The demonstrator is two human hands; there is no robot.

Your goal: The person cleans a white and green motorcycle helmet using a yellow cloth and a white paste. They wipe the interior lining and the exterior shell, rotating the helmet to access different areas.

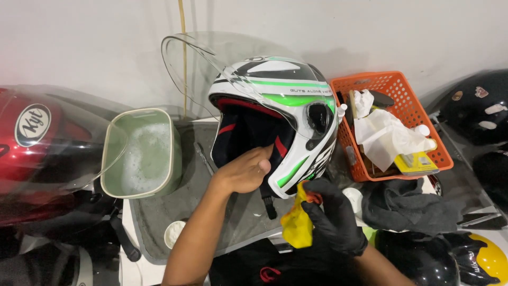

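A white, green and black helmet (288, 95) stands on a grey mat (174, 212) with its clear visor (211, 69) raised. My bare left hand (244, 170) grips the lower edge of the helmet's opening, thumb against the cheek pad. Just below the helmet's chin side, my right hand (330, 214) in a black glove is closed on a yellow cloth (296, 225).
A pale tub of soapy water (142, 153) stands left of the helmet. An orange basket (394, 90) with tissues and bottles is at the right, dark cloths (413, 204) in front of it. A red helmet (37, 143) lies far left, black helmets (476, 111) right, and a black-and-yellow helmet (484, 257) at the lower right.
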